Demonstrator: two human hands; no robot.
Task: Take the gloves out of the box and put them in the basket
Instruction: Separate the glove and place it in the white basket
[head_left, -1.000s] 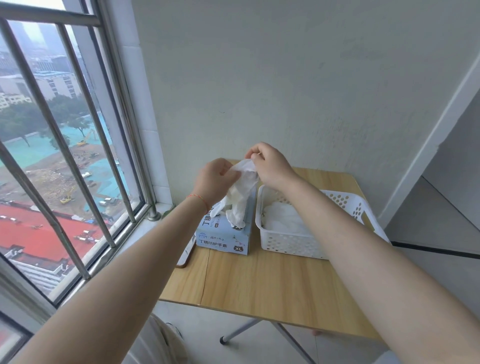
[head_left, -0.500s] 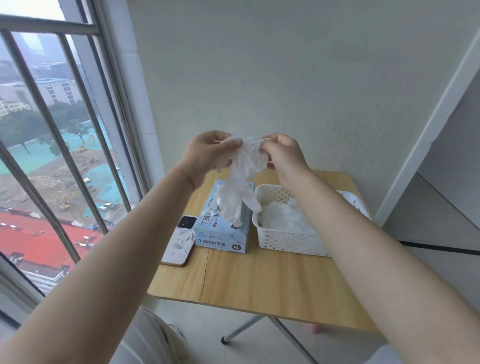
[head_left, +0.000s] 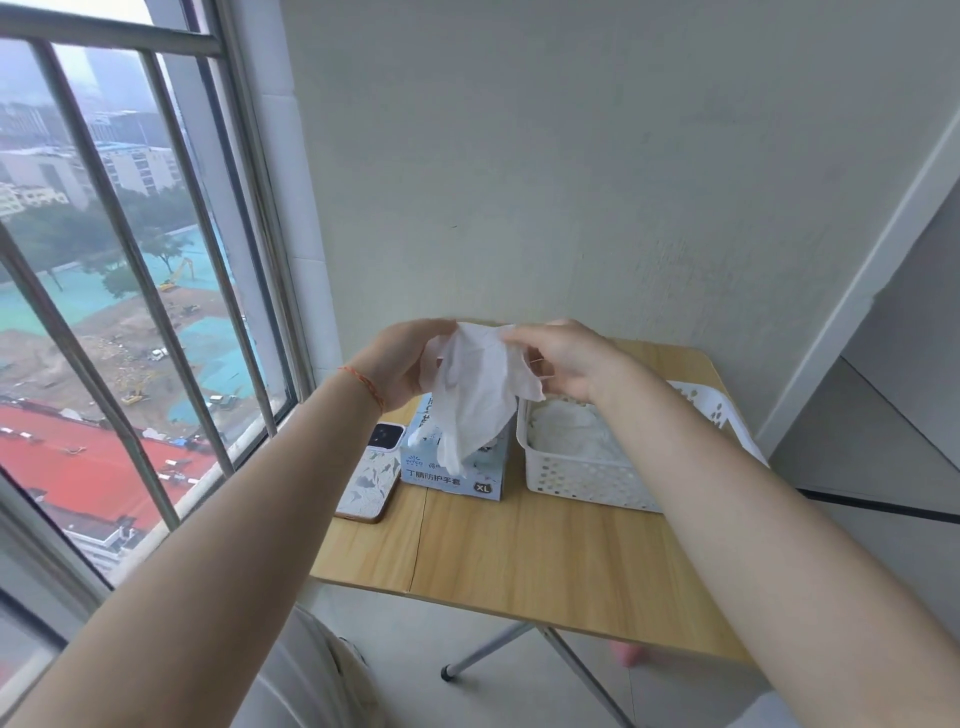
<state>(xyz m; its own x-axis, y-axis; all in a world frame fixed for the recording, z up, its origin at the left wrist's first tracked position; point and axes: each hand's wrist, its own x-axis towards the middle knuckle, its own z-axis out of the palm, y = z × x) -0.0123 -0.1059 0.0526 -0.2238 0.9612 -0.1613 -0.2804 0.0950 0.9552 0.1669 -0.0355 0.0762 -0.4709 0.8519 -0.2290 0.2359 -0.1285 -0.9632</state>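
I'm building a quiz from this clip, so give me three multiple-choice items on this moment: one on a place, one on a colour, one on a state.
1. Where does the phone lie?
A. left of the glove box
B. in the basket
C. on the windowsill

2. What colour is the basket?
A. blue
B. white
C. black

3. How is the glove held?
A. by the left hand alone
B. lying loose on the table
C. by both hands

Answers:
1 A, it lies on the table beside the glove box.
2 B, its perforated wall is white.
3 C, the left hand and right hand each grip its top edge.
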